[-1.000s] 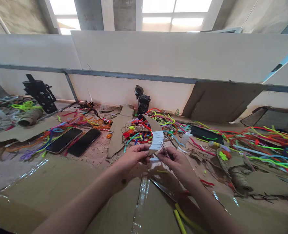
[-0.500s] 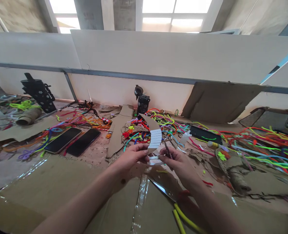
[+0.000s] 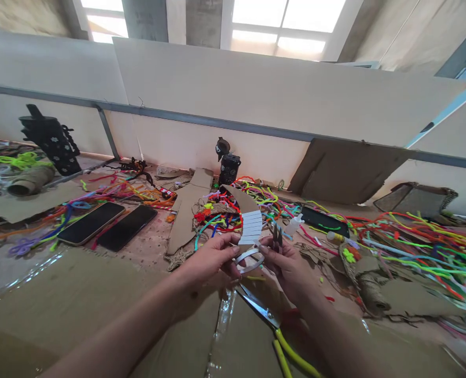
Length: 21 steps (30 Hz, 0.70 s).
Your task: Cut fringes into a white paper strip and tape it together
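My left hand [image 3: 224, 254] is closed on the lower end of a curved, crescent-like piece of cardboard [image 3: 240, 198]. White strip [image 3: 251, 228] is wound side by side around its middle. A loose loop of the same white strip [image 3: 254, 266] hangs below the cardboard, between my hands. My right hand [image 3: 282, 262] pinches the strip near the cardboard's edge. It also holds a small dark tool with two pointed jaws [image 3: 277, 234], pointing upward; its exact kind is unclear. Below my hands, scissors [image 3: 271, 316] with yellow handles lie on the cardboard sheet [image 3: 157, 320].
Two phones [image 3: 91, 224] [image 3: 127, 227] lie left. Colourful pipe cleaners [image 3: 417, 247] spread across the table. Behind my hands stand a small glue bottle [image 3: 294, 224] and a black decorated container [image 3: 229, 169]. A twine roll [image 3: 374, 295] lies right, and a cardboard sheet [image 3: 343, 170] leans at the back.
The view has shifted slightly. The white strip's loop has opened wider below the cardboard, and my right hand has turned so the dark tool's two tips show.
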### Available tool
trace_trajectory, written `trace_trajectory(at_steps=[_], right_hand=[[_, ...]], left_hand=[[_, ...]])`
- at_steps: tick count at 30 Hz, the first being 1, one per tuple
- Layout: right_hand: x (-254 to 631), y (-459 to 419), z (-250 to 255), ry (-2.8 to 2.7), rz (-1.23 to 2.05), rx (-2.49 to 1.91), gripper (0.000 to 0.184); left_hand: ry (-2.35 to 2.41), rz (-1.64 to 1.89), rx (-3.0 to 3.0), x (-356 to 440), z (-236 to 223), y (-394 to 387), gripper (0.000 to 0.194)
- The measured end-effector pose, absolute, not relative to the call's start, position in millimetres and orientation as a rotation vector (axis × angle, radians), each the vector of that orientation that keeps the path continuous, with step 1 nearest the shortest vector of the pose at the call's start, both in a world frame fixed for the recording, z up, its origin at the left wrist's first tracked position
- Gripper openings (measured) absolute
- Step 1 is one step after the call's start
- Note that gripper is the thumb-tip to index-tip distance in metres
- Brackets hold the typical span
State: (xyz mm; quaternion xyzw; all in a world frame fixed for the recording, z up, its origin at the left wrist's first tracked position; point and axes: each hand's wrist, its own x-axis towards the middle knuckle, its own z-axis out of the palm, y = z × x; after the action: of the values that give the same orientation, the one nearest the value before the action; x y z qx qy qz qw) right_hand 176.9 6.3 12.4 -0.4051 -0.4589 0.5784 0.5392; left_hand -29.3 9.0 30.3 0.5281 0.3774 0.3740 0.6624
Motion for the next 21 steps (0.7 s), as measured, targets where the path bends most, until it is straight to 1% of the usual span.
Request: trace_trajectory(at_steps=[4, 7, 11, 17, 21], right_hand=[[178, 8, 12, -0.945, 1.449, -0.911, 0.045], [181, 10, 11, -0.899, 1.478, -0.899, 0.045], [183, 12, 12, -0.908, 1.472, -0.882, 0.045], [185, 15, 14, -0.638, 1.437, -0.812, 0.049], [189, 16, 15, -0.64, 1.437, -0.733, 0.046]], left_hand=[[0.895, 0.857, 1.172, -32, 25, 13, 0.045], [0.913, 0.856, 1.182, -33, 22, 14, 0.043], [0.88, 0.882, 1.198, -32, 22, 15, 0.041], [0.915, 0.861, 1.174, -35, 23, 18, 0.04], [0.935, 0.874, 1.147, -35, 23, 18, 0.038]])
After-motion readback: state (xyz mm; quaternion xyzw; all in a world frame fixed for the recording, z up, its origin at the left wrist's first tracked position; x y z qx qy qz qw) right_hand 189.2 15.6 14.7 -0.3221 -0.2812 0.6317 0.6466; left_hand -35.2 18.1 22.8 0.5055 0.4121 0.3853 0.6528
